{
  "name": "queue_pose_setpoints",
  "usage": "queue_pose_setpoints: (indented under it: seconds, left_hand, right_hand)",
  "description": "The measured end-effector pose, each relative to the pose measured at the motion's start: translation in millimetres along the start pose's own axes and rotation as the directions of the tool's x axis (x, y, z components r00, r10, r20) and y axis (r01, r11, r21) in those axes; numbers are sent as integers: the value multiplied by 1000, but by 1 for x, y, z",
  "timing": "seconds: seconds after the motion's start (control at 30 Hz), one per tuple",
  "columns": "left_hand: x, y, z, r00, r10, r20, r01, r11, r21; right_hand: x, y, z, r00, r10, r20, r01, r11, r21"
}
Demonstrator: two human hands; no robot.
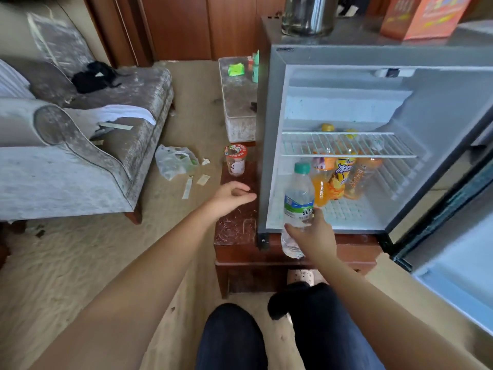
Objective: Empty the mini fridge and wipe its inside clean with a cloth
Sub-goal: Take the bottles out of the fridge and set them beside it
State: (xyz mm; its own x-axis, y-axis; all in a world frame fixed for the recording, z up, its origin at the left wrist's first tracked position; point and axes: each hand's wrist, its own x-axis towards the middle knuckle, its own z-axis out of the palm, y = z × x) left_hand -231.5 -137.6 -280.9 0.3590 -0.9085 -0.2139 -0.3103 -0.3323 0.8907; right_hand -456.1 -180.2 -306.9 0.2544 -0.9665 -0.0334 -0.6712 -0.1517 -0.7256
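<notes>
The mini fridge stands open on a low wooden stand, its door swung out to the right. My right hand grips a clear water bottle with a green cap, held upright in front of the fridge's lower left corner. Several orange drink bottles lie on the fridge floor under a white wire shelf. My left hand hovers loosely curled and empty over the stand, left of the fridge. A jar with a red lid sits on the stand beyond it.
A grey armchair stands at the left with a black garment and a white cloth on it. A plastic bag and paper scraps litter the carpet. A padded stool sits behind the stand. My knees are at the bottom.
</notes>
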Motion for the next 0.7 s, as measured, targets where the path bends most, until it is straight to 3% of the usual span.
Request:
queue_pose_setpoints:
  seconds: [0.1,0.17,0.3,0.47,0.6,0.7]
  left_hand:
    - [-41,18,9,965,-34,262,29,999,22]
    - [-57,23,13,952,1,306,-9,1000,22]
    - [-70,23,8,975,124,184,-123,992,-14]
    - [-51,-1,-16,996,-22,89,24,999,-23]
    - [-1,-23,-26,985,-84,-152,67,992,-110]
    - [46,-25,-21,954,-105,-279,69,988,-137]
  right_hand:
    - [-27,-20,-2,992,-110,57,108,993,46]
    - [-41,-35,-1,974,-209,83,197,972,127]
    - [-47,-52,3,935,-308,176,255,929,269]
    - [-18,-31,5,931,-243,273,211,967,144]
    - [35,6,-3,996,-23,82,11,990,139]
    - [76,23,-10,995,46,-86,-37,994,103]
